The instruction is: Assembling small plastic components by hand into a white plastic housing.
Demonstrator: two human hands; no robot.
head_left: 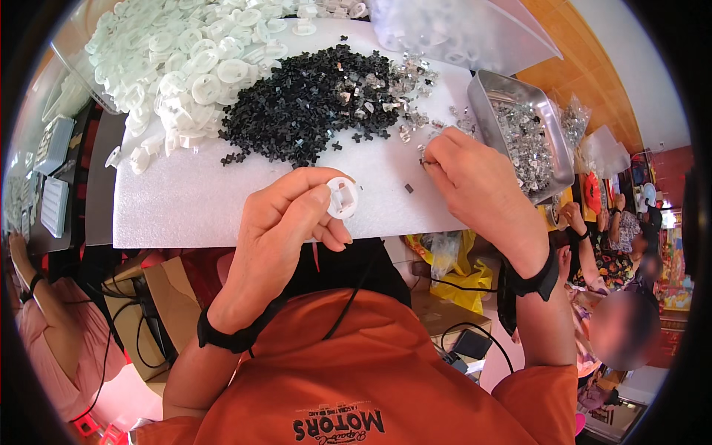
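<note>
My left hand (pixel 285 215) pinches a white round plastic part (pixel 343 198) with a slotted middle, held over the front edge of the white foam sheet (pixel 178 215). To its right, my right hand (pixel 475 185) has its fingertips closed near the scattered metal clips (pixel 415 122); what they hold, if anything, is too small to make out. A heap of small black cross-shaped pieces (pixel 297 111) lies beyond my hands. Left of it rises a large pile of similar white plastic parts (pixel 208 70). One small dark piece (pixel 409 188) sits alone between my hands.
A metal tray (pixel 560 159) of small silvery clips stands at the right, beside clear plastic bags (pixel 575 119). Behind is a translucent plastic bin (pixel 475 33). Below the table are a cardboard box (pixel 178 300), a yellow bag (pixel 467 285) and cables. Other people sit at both sides.
</note>
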